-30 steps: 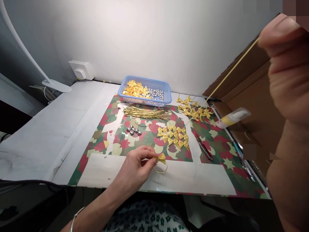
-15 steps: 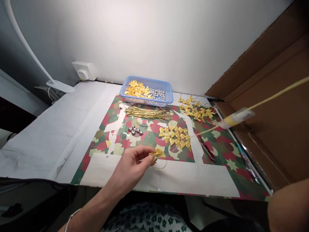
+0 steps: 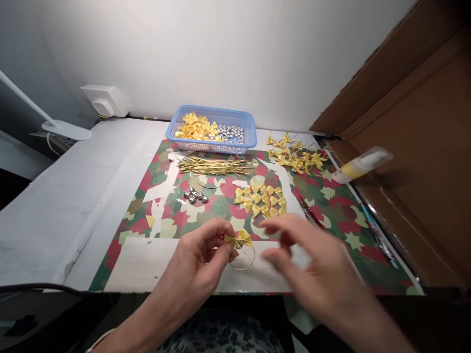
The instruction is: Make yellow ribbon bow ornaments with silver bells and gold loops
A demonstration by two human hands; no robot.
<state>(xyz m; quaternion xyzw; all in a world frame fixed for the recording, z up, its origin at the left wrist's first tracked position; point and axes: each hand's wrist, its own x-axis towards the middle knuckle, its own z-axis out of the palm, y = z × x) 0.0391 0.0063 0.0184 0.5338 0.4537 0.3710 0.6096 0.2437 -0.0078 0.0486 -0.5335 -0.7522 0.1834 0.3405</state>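
Observation:
Between the thumb and fingertips of my left hand (image 3: 206, 257) is a yellow ribbon bow (image 3: 244, 234). A small silver bell shows at its middle, and a thin gold cord loop (image 3: 253, 260) hangs from it. My right hand (image 3: 312, 260), smeared by motion, is just right of the bow, thumb and fingers apart with nothing visible between them. Beyond my hands lies a group of yellow bows (image 3: 260, 200). Left of these sit several silver bells (image 3: 195, 195), with a bundle of gold cords (image 3: 213, 165) farther back.
A blue basket (image 3: 175, 139) of yellow bows and silver bells stands by the wall. Finished-looking bows with cords (image 3: 300, 159) are heaped at back right. A clear-capped bottle (image 3: 362, 165) leans by the cardboard (image 3: 412, 113). Dark-handled scissors or tweezers (image 3: 309, 212) lie partly behind my right hand.
My right hand has come in from the right, close to the bow. The long yellow strand stretched across the right side is out of sight. The view has shifted slightly.

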